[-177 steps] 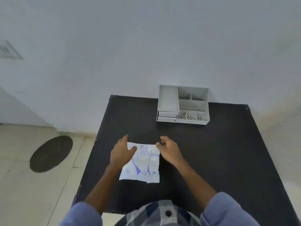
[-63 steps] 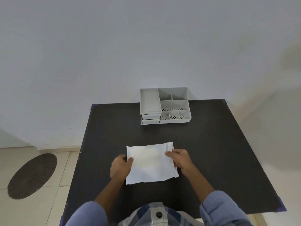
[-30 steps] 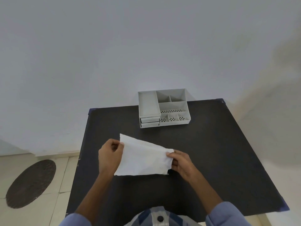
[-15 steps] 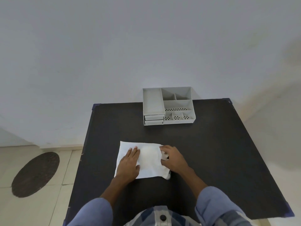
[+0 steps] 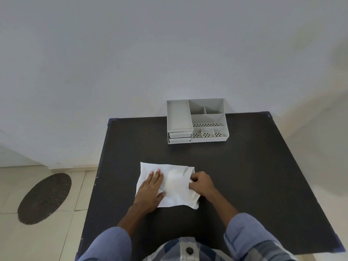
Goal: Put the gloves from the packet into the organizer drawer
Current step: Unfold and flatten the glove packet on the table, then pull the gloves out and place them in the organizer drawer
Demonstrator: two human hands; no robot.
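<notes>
Surface: dark table against a pale wall; tiled floor with a dark round mat to the left.
Packet: white packet lies flat on the near-centre of the table, plain side up, slightly rumpled at its right edge.
Gloves: not visible; judged to be inside the packet, which bulges faintly in the middle.
Left hand: left hand is spread flat, palm down, pressing the packet's left half to the table; it grasps nothing.
Right hand: right hand is curled, fingertips pinching the packet's right edge, apparently working at an opening.
Organizer: grey organizer stands at the far edge of the table, well apart from the packet; open compartments on top look empty.
Drawers: two small drawers at its front left, both pushed in.
Done: packet laid out and held steady.
Left: open the packet, draw out the gloves, pull a drawer out, place the gloves inside, push it back in.
Progress: early; judged to be at the opening step, nothing yet transferred.
</notes>
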